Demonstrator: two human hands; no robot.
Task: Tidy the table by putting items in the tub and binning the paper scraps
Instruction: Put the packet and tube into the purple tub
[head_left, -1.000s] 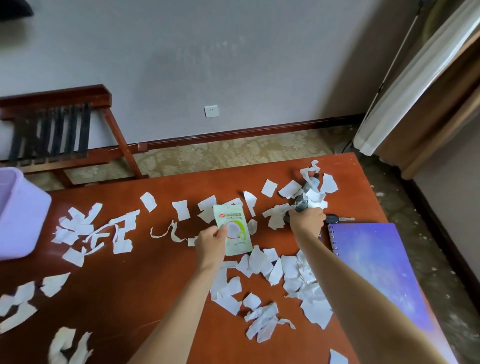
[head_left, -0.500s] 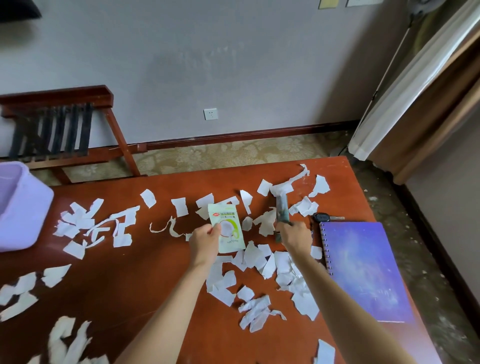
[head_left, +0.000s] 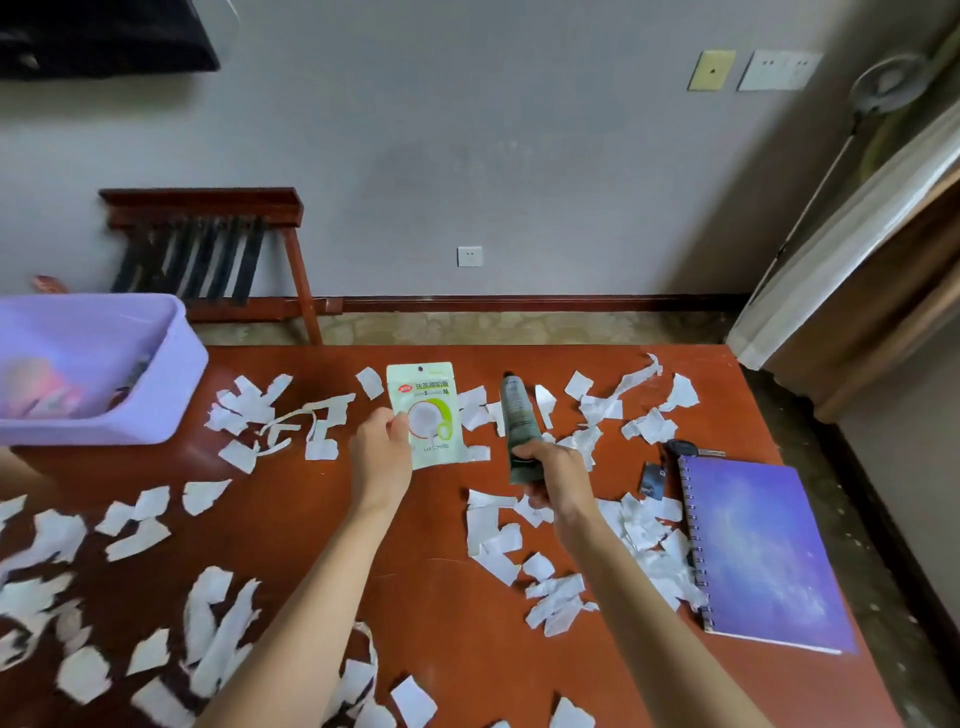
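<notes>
Fingers (head_left: 397, 423) of the left hand (head_left: 379, 457) pinched the left edge of a pale green pouch (head_left: 427, 413) and held it upright above the tabletop (head_left: 291, 525). The right hand (head_left: 558, 475) was closed around the lower end of a dark tube (head_left: 516, 415), which pointed away from the person and stood just to the right of the pouch, apart from it.

In this head view, white paper scraps (head_left: 496, 540) lay scattered over almost the whole red-brown tabletop, with thick groups at the near left and under the right forearm. A lilac tub (head_left: 156, 384) stood at the far left corner, well apart from both hands; some pink and dark things lay inside it, too blurred to name. At the right edge lay a purple spiral notebook (head_left: 763, 551). Just beyond its far corner rested a black key (head_left: 685, 448), and a small dark tag (head_left: 653, 480) lay beside its spiral.
</notes>
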